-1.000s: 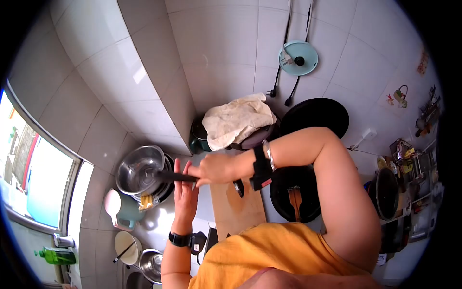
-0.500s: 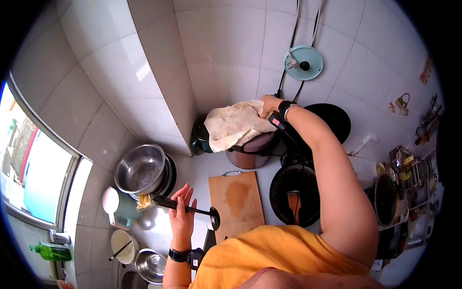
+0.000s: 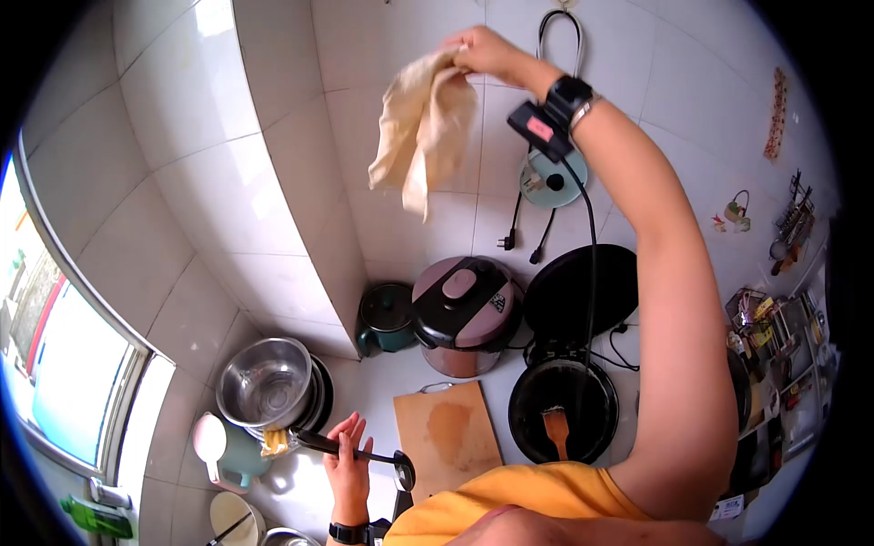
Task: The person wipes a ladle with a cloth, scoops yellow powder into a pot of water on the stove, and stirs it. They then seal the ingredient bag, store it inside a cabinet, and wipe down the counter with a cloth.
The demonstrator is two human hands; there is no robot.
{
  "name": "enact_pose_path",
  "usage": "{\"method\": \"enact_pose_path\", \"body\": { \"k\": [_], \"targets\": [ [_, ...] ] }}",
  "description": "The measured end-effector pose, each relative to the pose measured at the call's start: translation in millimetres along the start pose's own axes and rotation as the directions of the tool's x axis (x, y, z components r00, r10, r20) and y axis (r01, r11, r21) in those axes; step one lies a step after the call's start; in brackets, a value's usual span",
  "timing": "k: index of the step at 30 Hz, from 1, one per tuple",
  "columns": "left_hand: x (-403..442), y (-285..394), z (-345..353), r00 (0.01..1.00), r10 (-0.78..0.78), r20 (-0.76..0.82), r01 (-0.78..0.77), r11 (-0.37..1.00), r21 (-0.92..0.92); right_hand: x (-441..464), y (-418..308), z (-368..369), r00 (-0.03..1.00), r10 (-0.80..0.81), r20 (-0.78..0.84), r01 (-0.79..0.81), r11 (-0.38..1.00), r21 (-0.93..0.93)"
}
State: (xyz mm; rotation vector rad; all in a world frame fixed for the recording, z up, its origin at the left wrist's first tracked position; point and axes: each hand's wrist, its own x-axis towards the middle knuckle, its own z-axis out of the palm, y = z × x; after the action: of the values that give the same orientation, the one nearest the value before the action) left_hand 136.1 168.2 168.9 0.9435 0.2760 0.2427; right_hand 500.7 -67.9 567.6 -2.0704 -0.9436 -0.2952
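Two hands are working: the right hand (image 3: pixel 487 53) is gripping a beige cloth (image 3: pixel 423 127) by its top end, fingers clenched on it, and the cloth is hanging in the air before the tiled wall, above the counter's (image 3: pixel 369 391) back edge. The left hand (image 3: pixel 347 466) is grasping a black ladle (image 3: pixel 319 442) by its handle, some fingers pointing up; exact finger wrap is hard to make out. Ladle's bowl is overlapping the left edge of the cutting board (image 3: pixel 478 455) in view, height unclear. Board is showing a darker patch. Electric cooker (image 3: pixel 466 309) is standing near the back edge, green pot (image 3: pixel 387 314) just beside it. Right of the board, a black pan (image 3: pixel 587 428) is holding a wooden spatula (image 3: pixel 557 435). Steel bowl (image 3: pixel 264 382) is sitting toward the left edge.
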Motion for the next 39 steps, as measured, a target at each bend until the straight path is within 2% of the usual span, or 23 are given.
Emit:
{"method": "enact_pose_path", "body": {
  "k": [1,3,6,7,8,9,11,12,13,15,19,21,22,24,25,27,28,30,32,33,34,36,39],
  "targets": [
    [1,0,-1,1.0,0.002,-0.014,-0.002,1.0,0.004,13,-2,-9,1.0,-0.006,-0.007,0.006,1.0,-0.005],
    [4,-1,-4,1.0,0.014,-0.026,-0.014,1.0,0.002,44,-6,-28,0.941,-0.271,-0.2,0.272,0.962,-0.024],
    [3,0,-8,0.997,0.023,-0.074,-0.022,1.0,0.022,87,-3,-52,0.677,-0.591,-0.439,0.605,0.786,-0.124],
    [3,0,-9,0.997,0.028,-0.076,-0.027,1.0,0.015,98,-2,-61,0.675,-0.597,-0.434,0.612,0.781,-0.124],
    [3,0,-10,0.995,0.036,-0.089,-0.035,0.999,0.013,104,0,-74,0.512,-0.656,-0.555,0.491,0.753,-0.438],
    [2,1,-12,0.994,0.044,-0.103,-0.043,0.999,0.012,107,4,-85,0.318,-0.73,-0.605,0.27,0.681,-0.68],
    [2,-1,-15,0.992,0.06,-0.109,-0.06,0.998,0.002,106,15,-102,0.302,-0.673,-0.675,0.162,0.734,-0.66],
    [1,-1,-16,0.989,0.053,-0.137,-0.054,0.999,-0.003,114,31,-112,0.271,-0.707,-0.653,0.131,0.7,-0.702],
    [2,-1,-16,0.986,0.044,-0.162,-0.047,0.999,-0.01,112,35,-112,0.329,-0.661,-0.674,0.078,0.73,-0.679],
    [3,-3,-15,0.983,0.036,-0.178,-0.04,0.999,-0.017,103,40,-103,0.391,-0.672,-0.629,0.049,0.697,-0.715],
    [3,-6,-13,0.984,0.031,-0.175,-0.031,1.0,0.001,99,37,-87,0.389,-0.695,-0.605,0.085,0.681,-0.727],
    [4,-4,-13,0.985,0.028,-0.172,-0.027,1.0,0.005,99,33,-90,0.394,-0.772,-0.498,0.142,0.586,-0.797],
    [5,-4,-12,0.985,0.027,-0.169,-0.026,1.0,0.005,99,31,-89,0.394,-0.772,-0.499,0.141,0.587,-0.797],
    [8,-6,-11,0.986,0.029,-0.166,-0.029,1.0,-0.001,101,24,-85,0.303,-0.719,-0.625,0.205,0.69,-0.694],
    [9,-6,-10,0.985,0.028,-0.172,-0.029,1.0,0.001,96,14,-79,0.303,-0.721,-0.623,0.207,0.688,-0.696],
    [11,-6,-10,0.983,0.024,-0.18,-0.023,1.0,0.003,87,-2,-67,0.489,-0.716,-0.498,0.324,0.679,-0.659],
    [12,-4,-11,0.987,0.021,-0.161,-0.018,1.0,0.02,89,-7,-61,0.812,-0.393,-0.432,0.346,0.919,-0.187],
    [13,1,-5,0.993,0.031,-0.111,-0.022,0.997,0.076,84,-18,-45,0.933,-0.358,-0.037,0.341,0.912,-0.228],
    [22,12,7,0.996,0.075,-0.049,-0.065,0.983,0.17,43,-51,-8,0.911,-0.256,0.322,0.287,0.956,-0.053],
    [33,12,6,0.979,0.181,0.097,-0.2,0.948,0.247,40,-46,12,0.856,-0.261,0.445,0.254,0.964,0.078],
    [42,17,10,0.949,0.233,0.21,-0.283,0.927,0.248,20,-54,36,0.839,-0.197,0.507,0.235,0.972,-0.01],
    [60,25,20,0.874,0.29,0.391,-0.409,0.872,0.269,-10,-53,92,0.739,-0.248,0.626,0.234,0.966,0.106],
    [77,44,52,0.791,0.27,0.549,-0.479,0.831,0.282,-48,-38,164,0.561,-0.269,0.783,0.139,0.963,0.231]
  ]
}}
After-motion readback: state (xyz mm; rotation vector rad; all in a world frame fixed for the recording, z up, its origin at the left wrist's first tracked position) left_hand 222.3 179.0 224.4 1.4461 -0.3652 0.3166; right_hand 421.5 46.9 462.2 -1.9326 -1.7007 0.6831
